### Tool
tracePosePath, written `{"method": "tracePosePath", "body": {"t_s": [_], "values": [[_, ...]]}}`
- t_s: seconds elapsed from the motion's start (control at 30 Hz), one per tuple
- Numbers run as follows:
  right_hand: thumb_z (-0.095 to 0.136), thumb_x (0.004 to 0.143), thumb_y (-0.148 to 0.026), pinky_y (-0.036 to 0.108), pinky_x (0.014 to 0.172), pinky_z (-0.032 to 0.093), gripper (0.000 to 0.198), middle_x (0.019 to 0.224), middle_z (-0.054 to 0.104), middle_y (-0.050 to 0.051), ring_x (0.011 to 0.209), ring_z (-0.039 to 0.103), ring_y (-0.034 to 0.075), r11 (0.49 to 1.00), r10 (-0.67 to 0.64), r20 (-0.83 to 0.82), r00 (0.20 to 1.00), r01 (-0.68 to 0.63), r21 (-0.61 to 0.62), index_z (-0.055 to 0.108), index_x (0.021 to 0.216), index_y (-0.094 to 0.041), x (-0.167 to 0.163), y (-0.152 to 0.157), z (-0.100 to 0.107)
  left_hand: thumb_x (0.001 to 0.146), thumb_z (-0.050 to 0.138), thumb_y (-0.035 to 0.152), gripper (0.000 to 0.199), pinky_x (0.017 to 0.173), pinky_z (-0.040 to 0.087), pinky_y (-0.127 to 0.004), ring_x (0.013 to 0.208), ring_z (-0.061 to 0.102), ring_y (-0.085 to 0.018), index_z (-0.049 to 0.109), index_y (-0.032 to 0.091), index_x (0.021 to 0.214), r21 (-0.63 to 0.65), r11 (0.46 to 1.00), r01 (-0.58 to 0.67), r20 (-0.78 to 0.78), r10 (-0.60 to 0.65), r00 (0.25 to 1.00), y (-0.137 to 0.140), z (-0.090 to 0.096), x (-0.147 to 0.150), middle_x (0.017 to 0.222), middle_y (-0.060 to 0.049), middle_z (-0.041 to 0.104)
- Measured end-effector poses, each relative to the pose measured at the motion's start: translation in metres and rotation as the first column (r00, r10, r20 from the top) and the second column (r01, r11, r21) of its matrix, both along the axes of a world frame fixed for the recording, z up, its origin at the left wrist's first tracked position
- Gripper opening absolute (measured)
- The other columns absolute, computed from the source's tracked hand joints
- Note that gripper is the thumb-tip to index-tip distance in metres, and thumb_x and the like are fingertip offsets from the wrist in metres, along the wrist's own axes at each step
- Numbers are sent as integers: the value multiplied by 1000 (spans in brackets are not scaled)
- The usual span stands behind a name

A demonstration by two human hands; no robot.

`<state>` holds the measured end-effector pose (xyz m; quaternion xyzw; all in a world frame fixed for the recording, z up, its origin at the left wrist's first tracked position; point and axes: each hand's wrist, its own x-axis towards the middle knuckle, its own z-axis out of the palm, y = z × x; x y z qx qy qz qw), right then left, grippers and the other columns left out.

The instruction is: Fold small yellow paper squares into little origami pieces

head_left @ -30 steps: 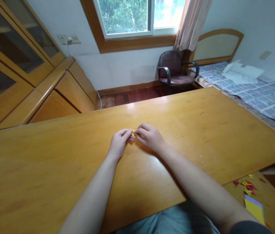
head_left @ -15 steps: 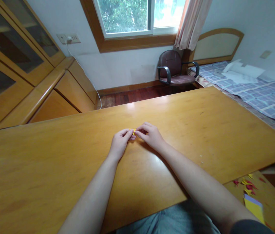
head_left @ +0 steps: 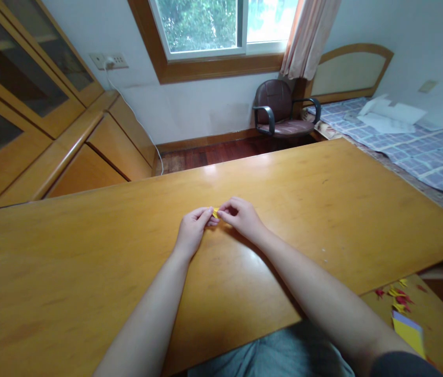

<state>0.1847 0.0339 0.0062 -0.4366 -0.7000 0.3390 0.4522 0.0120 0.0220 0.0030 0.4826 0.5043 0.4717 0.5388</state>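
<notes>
As fingertips meet — left hand (head_left: pixel 192 233) | right hand (head_left: pixel 243 219) | pinching, apparently, yellow paper (head_left: pixel 215 213)

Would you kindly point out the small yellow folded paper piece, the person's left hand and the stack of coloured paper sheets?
Small yellow folded paper piece (head_left: pixel 215 213): head view, on the bit showing between the fingertips.
Left hand (head_left: pixel 192 231): head view, back of the hand.
Stack of coloured paper sheets (head_left: pixel 408 333): head view, yellow top sheet.

A big wooden table (head_left: pixel 323 209) fills the middle, smooth and shiny, with a few tiny white specks (head_left: pixel 324 255) near its right side. Two hands rest on it in the middle, the left hand (head_left: pixel 192 230) and the right hand (head_left: pixel 242 219).
</notes>
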Motion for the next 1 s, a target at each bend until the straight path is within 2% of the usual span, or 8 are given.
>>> {"method": "tracePosePath", "body": {"t_s": [0.1,0.3,0.53,0.77,1.0], "values": [[70,82,-24,24,64,43,11,74,63,1,69,56,12,998,-10,-26,1000,8,-56,67,79,-15,0,0,-2,78,73,47,33,67,54,-27,63,64,-15,73,15,78,7,1000,11,-7,-11,1000,0,0,0,70,-4,71],[70,82,-34,25,66,45,22,85,65,1,71,57,12,989,-5,-74,997,-6,-146,66,94,-15,0,0,-1,77,73,48,34,67,54,-28,63,64,-16,73,15,79,12,1000,5,-20,-5,1000,-1,2,1,70,-4,71],[71,81,-41,25,66,44,28,77,65,0,70,57,12,955,49,-161,986,-93,-282,66,91,-16,0,1,0,77,74,49,35,69,54,-27,67,65,-15,73,15,85,32,999,5,8,-6,1000,-2,4,2,74,-3,71],[75,75,-42,25,66,42,31,75,63,-1,69,55,12,935,35,-234,972,-114,-335,65,87,-15,2,4,-3,75,77,45,33,67,53,-25,64,65,-14,68,15,84,37,999,-14,53,12,999,-3,3,2,70,-2,70],[76,73,-44,24,61,42,34,76,63,-1,66,55,11,913,60,-301,952,-174,-369,63,88,-16,2,3,-1,73,79,45,32,66,51,-25,65,62,-13,73,15,84,33,998,-54,44,52,998,-3,3,2,72,-3,70]]}}
